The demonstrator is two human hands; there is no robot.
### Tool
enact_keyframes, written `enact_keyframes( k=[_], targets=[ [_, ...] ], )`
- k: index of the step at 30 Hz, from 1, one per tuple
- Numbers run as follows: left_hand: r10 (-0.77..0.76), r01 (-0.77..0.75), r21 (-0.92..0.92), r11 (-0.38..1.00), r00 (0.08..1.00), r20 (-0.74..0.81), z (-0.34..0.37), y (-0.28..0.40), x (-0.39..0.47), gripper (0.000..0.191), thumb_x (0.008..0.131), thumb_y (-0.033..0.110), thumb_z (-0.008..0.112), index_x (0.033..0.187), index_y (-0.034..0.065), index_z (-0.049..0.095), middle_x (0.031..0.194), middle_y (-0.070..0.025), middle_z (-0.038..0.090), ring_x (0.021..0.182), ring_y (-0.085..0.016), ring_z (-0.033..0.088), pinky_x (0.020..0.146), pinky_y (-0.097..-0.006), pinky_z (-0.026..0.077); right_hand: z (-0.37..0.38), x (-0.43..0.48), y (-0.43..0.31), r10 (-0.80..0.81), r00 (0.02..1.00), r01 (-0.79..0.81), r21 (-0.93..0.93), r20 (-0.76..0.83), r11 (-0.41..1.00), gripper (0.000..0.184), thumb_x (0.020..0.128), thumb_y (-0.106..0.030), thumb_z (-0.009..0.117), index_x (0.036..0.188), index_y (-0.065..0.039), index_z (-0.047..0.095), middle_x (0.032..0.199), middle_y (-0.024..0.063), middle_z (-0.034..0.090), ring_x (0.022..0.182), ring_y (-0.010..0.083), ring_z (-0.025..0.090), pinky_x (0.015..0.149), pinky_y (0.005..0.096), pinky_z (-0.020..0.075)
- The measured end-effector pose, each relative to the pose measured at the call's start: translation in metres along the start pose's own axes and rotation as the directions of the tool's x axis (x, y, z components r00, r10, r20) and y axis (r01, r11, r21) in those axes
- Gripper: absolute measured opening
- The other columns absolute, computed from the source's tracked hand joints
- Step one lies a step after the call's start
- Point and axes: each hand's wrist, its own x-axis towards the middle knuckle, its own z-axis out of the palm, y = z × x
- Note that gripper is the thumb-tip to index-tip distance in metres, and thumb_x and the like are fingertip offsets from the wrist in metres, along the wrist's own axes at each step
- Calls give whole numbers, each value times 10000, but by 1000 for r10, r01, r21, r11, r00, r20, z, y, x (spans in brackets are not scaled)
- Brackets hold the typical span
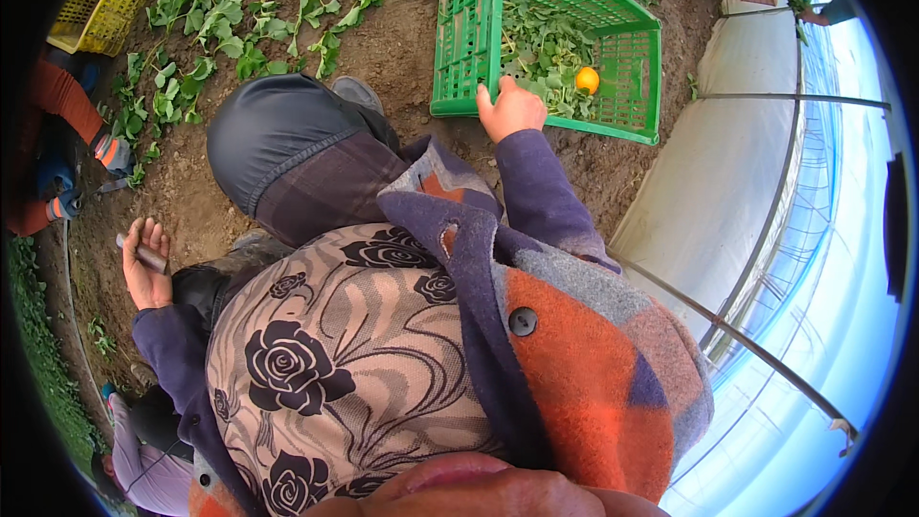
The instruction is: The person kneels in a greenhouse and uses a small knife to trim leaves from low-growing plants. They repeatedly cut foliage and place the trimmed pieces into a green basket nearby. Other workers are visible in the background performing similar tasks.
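My right hand (511, 109) grips the near rim of a green plastic crate (624, 131). Inside the crate lie leafy green seedlings (549, 50) and an orange round fruit (586, 80). Over at the left, my left hand (148, 266) holds a short tool handle (146, 254) across its palm and fingers; the rest of the tool cannot be made out. Leafy seedlings (222, 18) lie spread on the brown soil (208, 179) beyond my knee.
A yellow plastic crate (118, 7) stands at the upper left. Beside it a person's gloved hands (115, 153) work near the soil. Another person (147, 467) is at the lower left. Plastic sheeting (747, 158) with metal poles runs along the right, where a further person's hand holds plants.
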Motion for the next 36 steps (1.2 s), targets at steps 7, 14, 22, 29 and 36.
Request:
enact_keyframes(
  k=[7,14,22,29,36],
  targets=[
    [-41,38,31,999,995,87,22,1,7,369,1026,258,589,1317,31,596,1270,-99,672,1130,-220,663,995,-361,525,19,-50,-57,-375,905,305,312,199,900,454,921,-493,649,874,-41,671,773,165,710,754,332,696,755,452,510],
    [-26,23,73,997,999,42,21,-2,7,418,1039,269,566,1367,11,556,1322,-123,645,1167,-231,653,1032,-366,512,62,71,54,-275,901,71,512,335,856,336,965,-308,682,1242,-118,680,1103,120,740,1030,253,714,911,381,550],
    [-19,21,59,998,999,-31,4,2,-4,415,1029,258,590,1359,8,566,1285,-125,667,1120,-223,673,1005,-355,533,196,96,47,-109,519,273,-43,848,961,1088,721,-446,890,1587,-278,253,1500,225,474,1323,417,522,1064,508,472],
    [3,-2,27,1000,999,-40,-3,1,-15,412,1029,245,597,1362,5,563,1273,-133,671,1089,-216,685,974,-344,555,245,88,23,-251,457,425,39,854,904,649,797,-321,833,1350,-97,578,1309,224,634,1207,375,616,989,472,517],
    [-29,30,30,999,999,-35,-10,0,-14,417,1025,238,592,1374,13,555,1259,-131,674,1087,-218,685,979,-338,552,193,177,23,-45,963,-15,219,265,976,693,828,-254,818,1434,-191,489,1515,194,408,1308,400,503,986,511,520]
  ],
)
